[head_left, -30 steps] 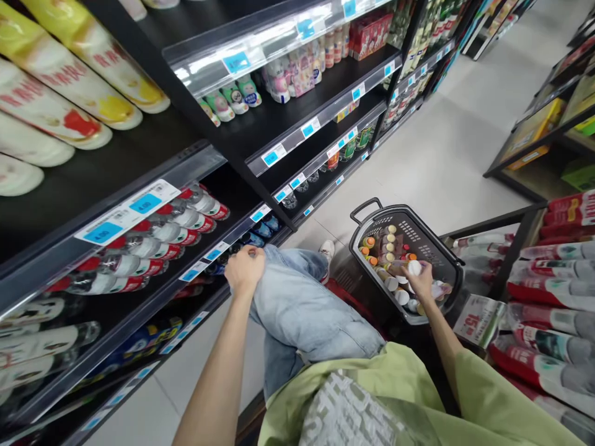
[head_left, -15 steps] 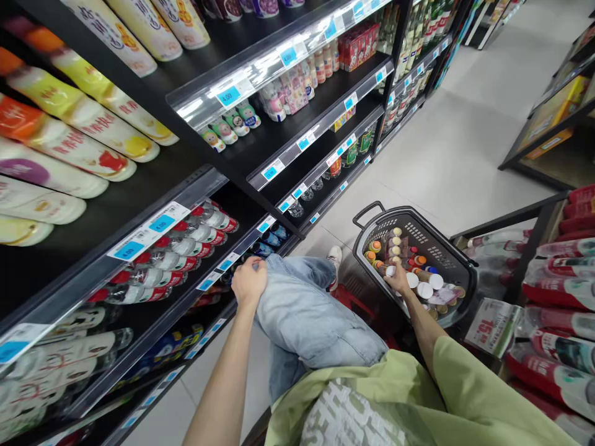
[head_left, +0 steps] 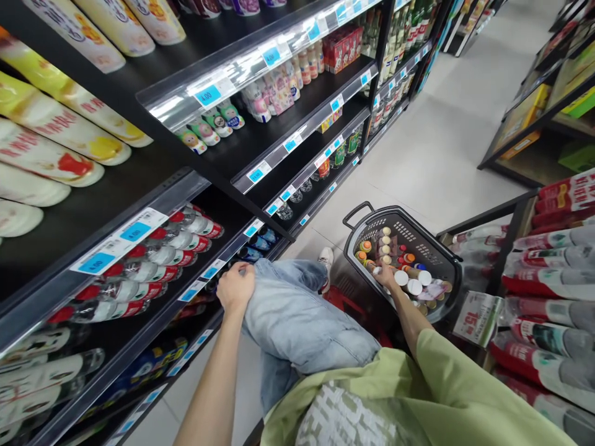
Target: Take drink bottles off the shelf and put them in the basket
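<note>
My left hand (head_left: pixel 236 287) rests on the knee of my light blue jeans (head_left: pixel 297 310), its fingers curled in and nothing visible in them. To the right, my right hand (head_left: pixel 385 276) reaches over the near rim of a dark grey shopping basket (head_left: pixel 406 217). Its fingers are closed around the top of a small bottle (head_left: pixel 375 270) that they mostly cover. Around it in the basket stand several bottles with white caps (head_left: pixel 414 287), cream caps (head_left: pixel 385 240) and orange caps (head_left: pixel 365 246). A pale purple pack (head_left: pixel 434 290) lies at the basket's right end.
Drink shelves (head_left: pixel 186 186) with blue price tags run along my left. Red-capped bottles (head_left: pixel 153 254) lie on a lower shelf near my left arm. At right, a rack holds large bottles (head_left: pixel 543 279) beside a price sign (head_left: pixel 476 317). A tiled aisle (head_left: pixel 418 142) stretches ahead.
The whole view has shifted slightly, so the basket and my hands appear farther left. My right hand now covers more of the bottle's white cap. My left hand stays on the knee.
</note>
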### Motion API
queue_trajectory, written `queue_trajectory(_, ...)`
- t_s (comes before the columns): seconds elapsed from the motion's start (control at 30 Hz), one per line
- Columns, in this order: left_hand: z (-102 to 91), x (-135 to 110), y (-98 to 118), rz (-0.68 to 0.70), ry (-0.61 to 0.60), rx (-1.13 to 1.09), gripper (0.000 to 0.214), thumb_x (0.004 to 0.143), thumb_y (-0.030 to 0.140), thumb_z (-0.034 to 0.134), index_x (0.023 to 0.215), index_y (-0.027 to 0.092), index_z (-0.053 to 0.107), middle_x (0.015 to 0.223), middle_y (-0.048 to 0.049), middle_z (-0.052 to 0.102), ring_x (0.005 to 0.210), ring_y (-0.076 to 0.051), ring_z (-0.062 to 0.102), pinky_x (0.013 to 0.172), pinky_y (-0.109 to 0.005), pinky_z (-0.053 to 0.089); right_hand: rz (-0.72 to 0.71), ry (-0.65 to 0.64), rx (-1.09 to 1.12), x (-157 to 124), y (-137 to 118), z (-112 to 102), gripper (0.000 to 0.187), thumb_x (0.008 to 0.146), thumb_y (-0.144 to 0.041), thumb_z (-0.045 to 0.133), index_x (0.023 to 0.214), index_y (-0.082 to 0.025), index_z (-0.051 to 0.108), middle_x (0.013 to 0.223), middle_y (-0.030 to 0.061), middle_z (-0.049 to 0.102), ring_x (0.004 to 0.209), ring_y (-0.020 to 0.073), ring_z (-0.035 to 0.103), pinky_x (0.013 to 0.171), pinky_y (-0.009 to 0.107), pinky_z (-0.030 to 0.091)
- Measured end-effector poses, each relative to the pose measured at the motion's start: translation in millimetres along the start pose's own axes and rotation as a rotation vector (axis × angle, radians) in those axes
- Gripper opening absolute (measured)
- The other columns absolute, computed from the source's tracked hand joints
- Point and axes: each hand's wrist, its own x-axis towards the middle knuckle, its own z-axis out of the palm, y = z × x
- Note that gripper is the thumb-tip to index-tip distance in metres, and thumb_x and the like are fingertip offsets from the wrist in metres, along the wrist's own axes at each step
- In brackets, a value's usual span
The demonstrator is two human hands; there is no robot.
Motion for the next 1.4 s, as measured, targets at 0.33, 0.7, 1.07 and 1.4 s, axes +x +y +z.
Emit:
queue_trajectory(0.33, -1.4, -4, 1, 0.011, 0.014, -0.005, 0.039, 0.099, 0.038, 0.049, 0.122, 0.024, 0.078, 0.116, -0.018, 0.078, 0.111, -0.038, 0.072, 0.095, -0.046, 0.055, -0.077, 0.141, 0.009, -4, -27, -17, 0.025, 0.079, -0.035, 0.064, 0.093, -0.017, 0.074, 0.1, 0.015, 0.079, 0.102, 0.0293, 0.071, 0.09, 0.034, 0.053)
queue_trajectory(0.7, -0.8, -19, -7, 0.027, 0.0, -0.092, 0.035, 0.103, 0.032, 0.051, 0.122, 0.022, 0.078, 0.122, -0.0152, 0.078, 0.119, -0.028, 0.072, 0.106, -0.037, 0.051, -0.433, 0.266, 0.193, -18, -126, -35, 0.033, 0.07, -0.054, 0.05, 0.075, -0.023, 0.061, 0.076, 0.0101, 0.064, 0.076, 0.0279, 0.06, 0.075, 0.045, 0.053)
queue_trajectory(1.07, 5.6, -23, -19, 0.016, 0.019, -0.195, 0.033, 0.101, 0.032, 0.052, 0.116, 0.021, 0.08, 0.116, -0.0145, 0.078, 0.118, -0.029, 0.072, 0.111, -0.041, 0.049, -0.832, 0.107, 0.47, -123, -292, -19, 0.029, 0.088, -0.049, 0.062, 0.089, -0.021, 0.07, 0.095, 0.0104, 0.069, 0.088, 0.0257, 0.065, 0.078, 0.04, 0.058)
queue_trajectory(1.4, 2.5, -25, -24, 0.018, 0.023, -0.241, 0.034, 0.1, 0.032, 0.051, 0.112, 0.021, 0.081, 0.112, -0.0139, 0.079, 0.118, -0.029, 0.071, 0.11, -0.042, 0.05, -1.257, -0.502, 0.239, -258, -310, 15, 0.018, 0.103, -0.027, 0.054, 0.099, -0.027, 0.071, 0.1, 0.0066, 0.07, 0.094, 0.0265, 0.068, 0.085, 0.039, 0.056)
